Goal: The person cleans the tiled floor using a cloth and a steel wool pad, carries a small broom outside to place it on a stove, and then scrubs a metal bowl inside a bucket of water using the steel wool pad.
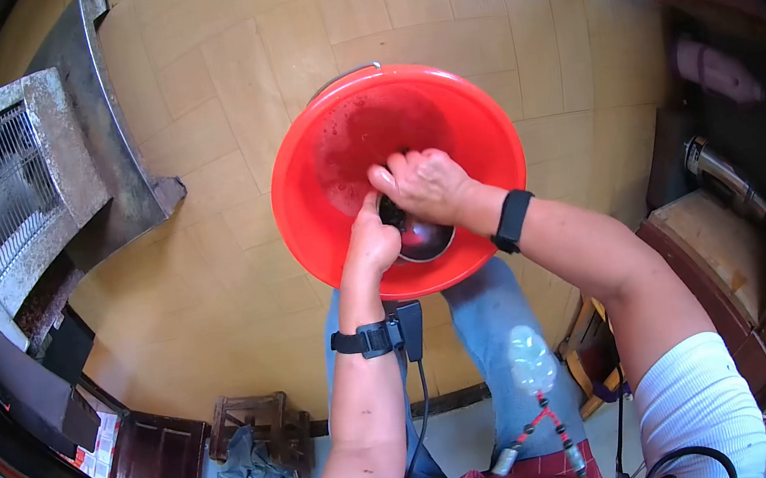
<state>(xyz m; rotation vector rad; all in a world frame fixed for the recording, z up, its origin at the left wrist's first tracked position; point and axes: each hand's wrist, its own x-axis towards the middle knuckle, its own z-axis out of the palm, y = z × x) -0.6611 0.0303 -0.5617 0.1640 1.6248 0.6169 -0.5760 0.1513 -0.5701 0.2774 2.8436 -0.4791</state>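
A red plastic bucket [289,184] with soapy water [360,136] in it stands between my knees. Inside it, near the close side, is a dark, shiny round vessel [427,241] with a thin pale rim, tilted; its exact kind does not show. My left hand [374,242] grips the vessel's left edge, thumb at the rim. Over the vessel's upper part my right hand [426,182] is curled, its fingers bent into the opening. Whatever those fingers may hold is hidden beneath them.
A worn metal heater with a grille [4,187] stands at left. Below it is a wooden stool [250,421] with blue cloth [254,473]. At right, a dark cabinet [715,258] holds a metal flask [725,175]. A clear pendant [531,360] hangs before my lap.
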